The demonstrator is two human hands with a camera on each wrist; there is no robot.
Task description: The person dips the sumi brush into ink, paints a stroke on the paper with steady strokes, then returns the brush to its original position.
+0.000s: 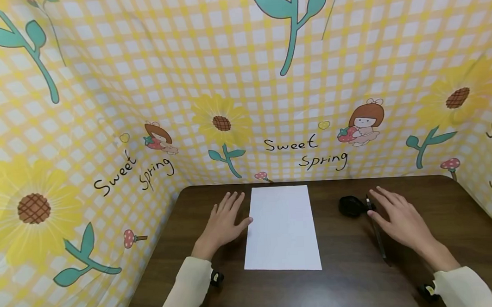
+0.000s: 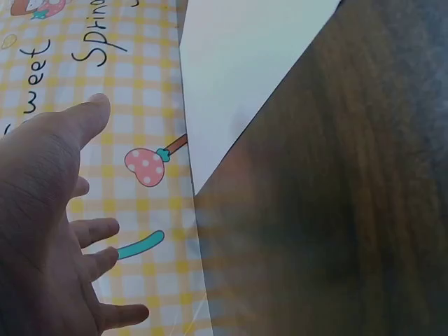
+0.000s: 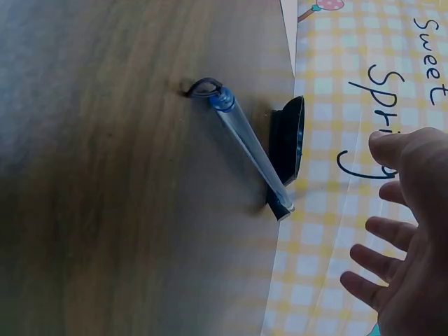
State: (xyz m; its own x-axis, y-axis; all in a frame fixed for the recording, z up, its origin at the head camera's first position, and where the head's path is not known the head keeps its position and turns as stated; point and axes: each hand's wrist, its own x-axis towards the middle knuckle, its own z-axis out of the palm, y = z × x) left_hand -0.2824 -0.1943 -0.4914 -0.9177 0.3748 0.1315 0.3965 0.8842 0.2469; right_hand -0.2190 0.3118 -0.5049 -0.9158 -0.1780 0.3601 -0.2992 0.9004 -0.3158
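A blank white sheet of paper (image 1: pixel 281 228) lies on the dark wooden table. My left hand (image 1: pixel 222 224) is at its left side, fingers spread and holding nothing; its thumb tip overlaps the sheet's edge in the head view. To the right lies a slim stick (image 1: pixel 378 237) with a hanging loop, like a brush or pen; the right wrist view shows a blue collar and pale shaft (image 3: pixel 252 154). Its far end lies by a small black dish-like object (image 1: pixel 351 206). My right hand (image 1: pixel 404 219) is beside the stick, fingers extended and holding nothing. Contact with the stick cannot be told.
The table (image 1: pixel 278 293) meets a yellow checked cloth (image 1: pixel 241 61) printed with sunflowers, which hangs at its back and both sides. Dark bands with small devices (image 1: pixel 217 278) sit at both wrists.
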